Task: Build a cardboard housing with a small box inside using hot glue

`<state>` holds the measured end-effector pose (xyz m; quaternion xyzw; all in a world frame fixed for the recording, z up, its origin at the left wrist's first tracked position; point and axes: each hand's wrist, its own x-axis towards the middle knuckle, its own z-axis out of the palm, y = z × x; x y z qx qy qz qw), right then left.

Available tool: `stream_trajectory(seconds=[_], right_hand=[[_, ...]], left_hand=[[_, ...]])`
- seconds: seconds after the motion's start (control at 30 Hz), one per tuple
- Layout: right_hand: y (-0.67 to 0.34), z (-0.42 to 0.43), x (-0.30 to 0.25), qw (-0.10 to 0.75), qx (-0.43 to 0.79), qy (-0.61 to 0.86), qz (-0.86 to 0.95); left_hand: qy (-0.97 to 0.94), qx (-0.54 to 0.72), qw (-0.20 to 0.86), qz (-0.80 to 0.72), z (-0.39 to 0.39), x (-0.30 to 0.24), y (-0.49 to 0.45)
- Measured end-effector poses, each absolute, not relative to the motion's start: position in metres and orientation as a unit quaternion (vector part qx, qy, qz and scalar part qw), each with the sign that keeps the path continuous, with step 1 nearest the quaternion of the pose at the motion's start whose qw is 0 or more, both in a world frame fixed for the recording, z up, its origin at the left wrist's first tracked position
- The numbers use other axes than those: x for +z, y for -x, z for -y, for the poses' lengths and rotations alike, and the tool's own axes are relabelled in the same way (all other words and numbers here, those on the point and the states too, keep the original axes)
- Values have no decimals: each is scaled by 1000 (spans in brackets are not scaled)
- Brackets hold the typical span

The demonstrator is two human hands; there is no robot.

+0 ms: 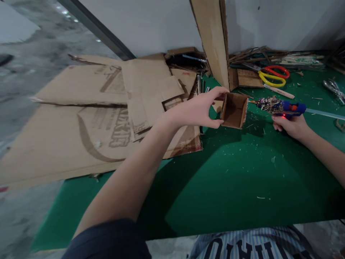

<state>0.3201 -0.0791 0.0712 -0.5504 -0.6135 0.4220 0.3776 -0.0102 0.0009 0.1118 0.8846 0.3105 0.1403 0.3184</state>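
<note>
My left hand [201,109] grips the left side of a small open cardboard box [234,110], thumb below and fingers over its top edge, holding it tipped on its side just above the green table [229,180]. My right hand [292,126] is closed round the grip of a blue hot glue gun [280,107], whose glue-crusted nozzle points left at the box's right edge. A clear glue stick [325,114] sticks out of the gun's back.
Flattened cardboard sheets [88,118] cover the table's left side and hang over its edge. A tall cardboard strip [212,39] leans on the wall behind the box. Red-and-yellow scissors [273,75], pliers [334,90] and cardboard scraps [250,77] lie at the back right.
</note>
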Motion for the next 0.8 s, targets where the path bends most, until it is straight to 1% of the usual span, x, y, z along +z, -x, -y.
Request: stream_trajectory(seconds=[0.63, 0.8], right_hand=[[-321, 79, 71, 346, 440, 570, 601], [-325, 78, 65, 366, 437, 555, 606]], left_hand=[[-878, 133, 322, -328, -1, 111, 10], [-877, 139, 323, -329, -2, 109, 11]])
